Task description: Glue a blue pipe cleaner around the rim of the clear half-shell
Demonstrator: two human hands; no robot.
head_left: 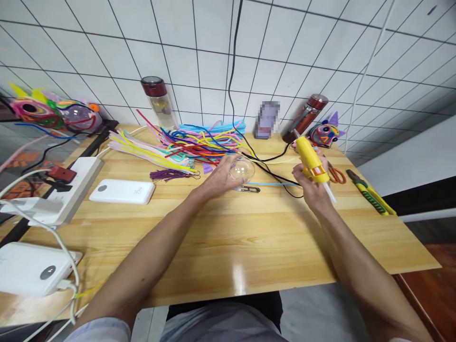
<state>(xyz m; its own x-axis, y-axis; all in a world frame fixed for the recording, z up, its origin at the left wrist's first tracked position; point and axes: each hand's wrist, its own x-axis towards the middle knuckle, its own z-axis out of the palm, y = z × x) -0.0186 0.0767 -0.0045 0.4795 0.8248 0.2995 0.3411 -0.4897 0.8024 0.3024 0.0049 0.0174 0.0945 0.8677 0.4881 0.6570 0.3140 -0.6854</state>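
1. White plastic sits at the left: a power bank (32, 268) near the table's front edge, a power strip (76, 187) behind it with plugs in it, and a second power bank (121, 191) lying flat to the right. Two bright, fish-like crafts (76, 115) stand beyond the strip.
2. Yellow, pink, blue and red pipe cleaners (153, 149) lie heaped toward the wall, in front of a glass bottle (160, 107) with a dark red cap.
3. My left hand (220, 176) holds a clear ball (243, 167) just above or on the table, right of the heap; my thumb and fingers curl around its left side.
4. Black thread snips (249, 189) lie just below the ball, and a blue pipe cleaner (272, 184) stretches from near it toward my other hand.
5. My right hand (315, 190) has its fingers wrapped around a yellow glue gun (309, 156), nozzle pointing up toward a red flask (308, 114), a whitish stick jutting from its rear.
6. Beyond that hand are a small purple-eared craft (325, 133), orange-handled scissors (337, 174) and yellow-green pliers (372, 192).
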